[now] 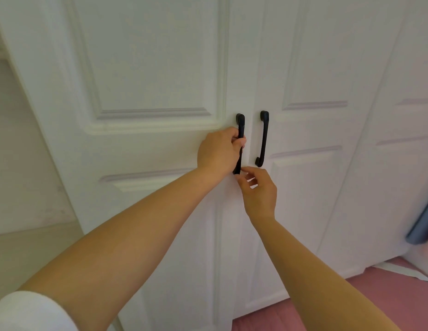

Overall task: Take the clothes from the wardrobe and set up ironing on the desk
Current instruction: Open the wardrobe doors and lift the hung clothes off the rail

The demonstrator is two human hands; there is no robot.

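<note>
A white panelled wardrobe fills the view, with a left door (148,80) and a right door (311,68), both appearing closed. Each door carries a black bar handle. My left hand (217,151) is wrapped around the left handle (240,121). My right hand (258,191) hovers just below, fingers curled and apart, fingertips near the lower end of that left handle and holding nothing. The right handle (263,138) is untouched. No clothes are visible.
A further white door panel (399,139) stands to the right, with a dark grey object (423,223) at the right edge. Pink floor (351,306) shows at the bottom right. A pale wall (21,163) lies to the left.
</note>
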